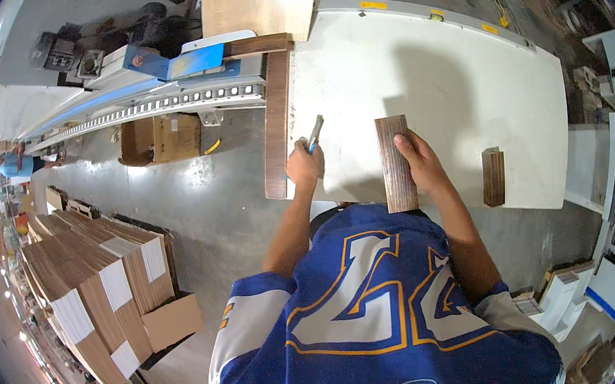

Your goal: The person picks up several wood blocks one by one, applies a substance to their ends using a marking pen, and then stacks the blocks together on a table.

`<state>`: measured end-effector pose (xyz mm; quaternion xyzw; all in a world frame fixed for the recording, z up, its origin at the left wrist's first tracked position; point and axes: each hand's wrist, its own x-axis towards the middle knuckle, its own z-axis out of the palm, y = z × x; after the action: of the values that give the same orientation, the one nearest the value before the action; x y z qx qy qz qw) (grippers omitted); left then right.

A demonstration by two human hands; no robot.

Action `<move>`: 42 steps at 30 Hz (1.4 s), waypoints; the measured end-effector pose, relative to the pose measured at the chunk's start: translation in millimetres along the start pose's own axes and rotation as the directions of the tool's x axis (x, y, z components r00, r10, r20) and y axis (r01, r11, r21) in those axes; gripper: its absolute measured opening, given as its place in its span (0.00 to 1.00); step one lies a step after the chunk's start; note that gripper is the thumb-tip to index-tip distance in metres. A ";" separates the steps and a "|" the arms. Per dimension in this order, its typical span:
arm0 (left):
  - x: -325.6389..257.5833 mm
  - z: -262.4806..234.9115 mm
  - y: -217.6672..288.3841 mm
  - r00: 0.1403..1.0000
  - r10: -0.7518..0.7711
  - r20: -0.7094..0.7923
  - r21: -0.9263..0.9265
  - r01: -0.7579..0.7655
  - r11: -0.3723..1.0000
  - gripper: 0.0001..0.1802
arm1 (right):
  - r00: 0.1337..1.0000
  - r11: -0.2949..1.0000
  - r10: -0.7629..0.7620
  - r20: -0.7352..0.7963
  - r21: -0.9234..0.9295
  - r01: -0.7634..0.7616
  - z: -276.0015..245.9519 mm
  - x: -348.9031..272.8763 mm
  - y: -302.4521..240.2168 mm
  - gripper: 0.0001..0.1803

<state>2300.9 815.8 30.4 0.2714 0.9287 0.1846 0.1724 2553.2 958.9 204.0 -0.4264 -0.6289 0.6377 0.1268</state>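
Above the white worktable (352, 56), my left hand (305, 163) grips a slim tool (314, 136) with a blue part and a flat greyish tip pointing away from me; its exact kind does not show. My right hand (424, 162) clasps a short brown wood-grain board (396, 162) by its right edge, thumb on the face. The board stands lengthwise in front of my body, at the table's near edge. To the right, a small stack of similar brown pieces (494, 177) rests near the same edge. A long brown wood-grain strip (278, 130) runs along the table's left side.
A machine with a roller track (159, 105) adjoins the table on the left, with another brown strip (255, 45) at its end. A pale board (258, 6) lies at the far side. On the floor are a cardboard box (161, 139) and stacked brown panels (95, 272).
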 end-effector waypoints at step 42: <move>-62.1 -101.2 55.0 0.985 0.126 -0.120 -0.914 -0.160 0.372 0.18 | 0.955 0.979 0.057 -0.291 0.206 0.004 19.3 2.2 -23.2 0.40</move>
<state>2331.8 798.5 156.4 0.2066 0.6461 0.6861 0.2632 2529.6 951.1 221.3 -0.5100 -0.5283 0.6297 0.2537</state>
